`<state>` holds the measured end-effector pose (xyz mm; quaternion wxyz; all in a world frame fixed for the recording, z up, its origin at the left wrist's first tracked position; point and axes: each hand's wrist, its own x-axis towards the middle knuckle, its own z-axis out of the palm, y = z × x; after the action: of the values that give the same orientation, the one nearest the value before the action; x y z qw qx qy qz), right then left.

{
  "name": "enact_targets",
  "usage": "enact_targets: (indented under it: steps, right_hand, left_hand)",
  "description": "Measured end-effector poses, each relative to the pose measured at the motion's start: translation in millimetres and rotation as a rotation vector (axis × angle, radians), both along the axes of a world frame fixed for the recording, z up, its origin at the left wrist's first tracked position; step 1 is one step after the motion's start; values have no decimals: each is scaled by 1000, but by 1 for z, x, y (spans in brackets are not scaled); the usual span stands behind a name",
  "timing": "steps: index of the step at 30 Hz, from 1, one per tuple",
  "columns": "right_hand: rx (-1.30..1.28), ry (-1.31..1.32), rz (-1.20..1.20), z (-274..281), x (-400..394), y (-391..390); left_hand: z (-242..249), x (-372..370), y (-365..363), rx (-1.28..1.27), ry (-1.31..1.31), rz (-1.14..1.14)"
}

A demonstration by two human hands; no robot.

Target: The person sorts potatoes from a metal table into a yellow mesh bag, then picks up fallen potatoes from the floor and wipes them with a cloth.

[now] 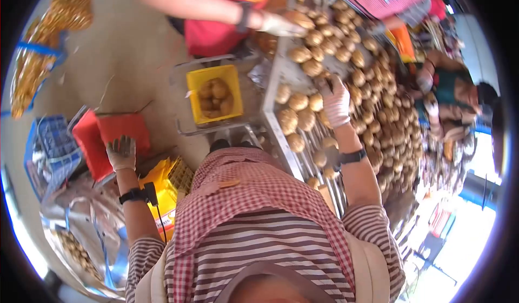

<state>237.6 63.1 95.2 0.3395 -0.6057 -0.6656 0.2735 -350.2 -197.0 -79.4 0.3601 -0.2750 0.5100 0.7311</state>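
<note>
My left hand [121,152], in a pale glove with dirty fingertips, lies with fingers apart on the edge of a red padded seat [122,132]. My right hand [336,100], in a whitish glove, reaches over a slatted metal table [270,100] among many brown potatoes [298,101]. Its fingers are bent and close together; blur and the dirty fingertips hide what lies between them. Between my hands, a yellow basket [192,98] holds several potatoes on a metal stand.
A co-worker's gloved hand [282,26] touches potatoes at the table's upper end. Other people stand along its far side. A yellow bag [159,181] lies below the red seat. Blue crates [51,151] and potato sacks [67,11] are at the left.
</note>
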Motion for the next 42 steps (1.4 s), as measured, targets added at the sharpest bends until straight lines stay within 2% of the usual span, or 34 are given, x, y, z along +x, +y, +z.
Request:
enact_targets:
  steps: [2,3,4,5,6,7,9,10,12,14,16,17,18,19,20,21,22,24,26,28,29,30,31,32,33,34,36,37,38,41,42]
  right_hand:
    - [-105,142,-192,-18,44,-12]
    - [146,31,-216,-27,64,-23]
    - [89,-197,-238,-24,90,-37]
    - [82,-264,-319,-16,100,-56]
    - [74,-330,-396,-9,108,-73]
    - [171,-514,-424,-20,128,-91]
    - [179,-663,-507,-30,159,-140]
    - [130,-734,-580,-33,168,-165]
    - [-10,-831,-790,-43,188,-215]
    - [21,-872,-943,-57,207,-271]
    - [8,-730,-1115,-80,230,-324]
    - [-5,-817,-1130,-79,227,-334]
    - [-21,-903,-1139,-80,224,-343]
    - [-50,-795,-1202,-82,223,-347]
    - [29,-804,-1157,-86,225,-350]
    - [-20,-724,-1211,-92,224,-350]
    - [-61,-640,-1262,-99,219,-344]
    - [122,-155,-1317,-127,216,-328]
    - [246,164,-1500,-146,201,-297]
    - [156,84,-1573,-126,178,-258]
    - [233,267,-1580,-139,177,-249]
    - [197,292,-1576,-123,159,-232]
    - [199,324,-1507,-130,152,-225]
    - [206,355,-1435,-134,149,-221]
    - [107,292,-1295,-132,147,-227]
    - [142,441,-1210,-138,153,-229]
    - [-115,862,-1026,-94,167,-235]
    - [-43,105,-1090,-78,164,-230]
    - [74,-237,-960,-61,168,-224]
    - [83,-216,-690,-44,169,-195]
    - [-37,-289,-541,-49,171,-186]
  left_hand:
    - [-25,34,36,-38,-44,-294]
    - [-29,63,59,-84,-53,-452]
    - [-7,102,87,-49,-4,-625]
    - [16,145,110,-14,44,-797]
    - [21,178,124,94,242,-1046]
    - [25,208,134,214,446,-1287]
    - [47,267,151,481,1014,-1554]
    - [66,290,160,521,951,-1695]
    - [88,327,183,744,1343,-1718]
    - [92,355,203,751,1447,-1730]
    - [81,375,225,840,1597,-1691]
    - [87,387,232,817,1516,-1743]
    - [85,395,242,766,1708,-1770]
    - [81,403,248,748,1748,-1797]
    - [75,411,254,731,1788,-1822]
    - [65,416,261,741,1925,-1805]
    - [63,425,262,768,1930,-1815]
    - [64,434,259,562,2265,-1882]
    - [66,440,257,487,2324,-1899]
    - [65,438,259,511,2261,-1898]
    - [67,439,258,524,2265,-1887]
    - [68,441,258,531,2282,-1890]
    - [68,441,257,507,2265,-1900]
    - [67,441,256,483,2248,-1905]
    - [67,441,256,469,2270,-1910]
    - [69,442,256,476,2287,-1907]
    - [72,444,253,403,2312,-1918]
    - [66,443,254,431,2277,-1910]
    - [66,442,254,430,2285,-1902]
    - [65,442,253,328,2262,-1956]
    - [63,442,254,322,2269,-1948]
